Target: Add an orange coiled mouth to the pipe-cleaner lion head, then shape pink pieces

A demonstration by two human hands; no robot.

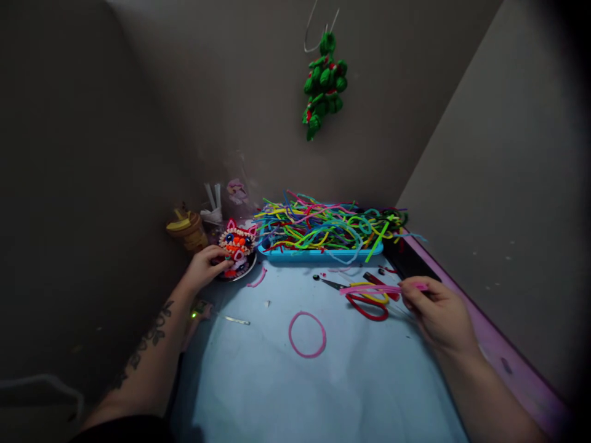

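My right hand (441, 314) is closed around a few pink pipe cleaners (369, 289), which stick out to the left above the scissors (369, 306) with red and yellow handles. At the dish (252, 266) on the left, my left hand (207, 269) has its fingers pinched together; what they hold, if anything, I cannot make out. Beside those fingertips is a red, orange and cream animal figure (237, 239) with pink ears, made of fuzzy pipe cleaner. A pink pipe cleaner ring (307, 335) lies flat on the pale blue table cover (295, 394).
Tangled coloured pipe cleaners (318, 224) overfill a blue tray (318, 253) at the back. A brown pot (188, 231) and a white cup (212, 215) stand back left. A glue gun (199, 312) lies near my left forearm. A green ornament (324, 86) hangs above.
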